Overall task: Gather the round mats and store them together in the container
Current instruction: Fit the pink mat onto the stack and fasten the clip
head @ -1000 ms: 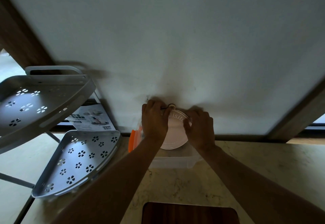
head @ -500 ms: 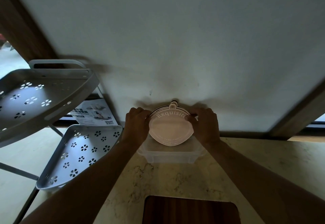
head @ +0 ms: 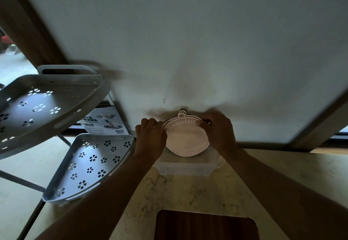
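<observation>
Head view. The left hand (head: 150, 138) and the right hand (head: 219, 131) hold between them a stack of pale pink round mats (head: 186, 138), flat discs with raised "Exquisite" lettering and a small hanging tab at the top; the fingers of each hand are curled closed on the opposite rims. A second earlier the left hand covered most of the front mat; it now sits at the left rim, so the face is exposed and the stack is squared. The mats stand nearly upright, their lower edge at or just inside the open mouth of the clear rectangular plastic container (head: 185, 168), which rests on the pale marbled counter (head: 188, 192) against the wall. Judged stage: gathering complete, lowering into the container pending.
</observation>
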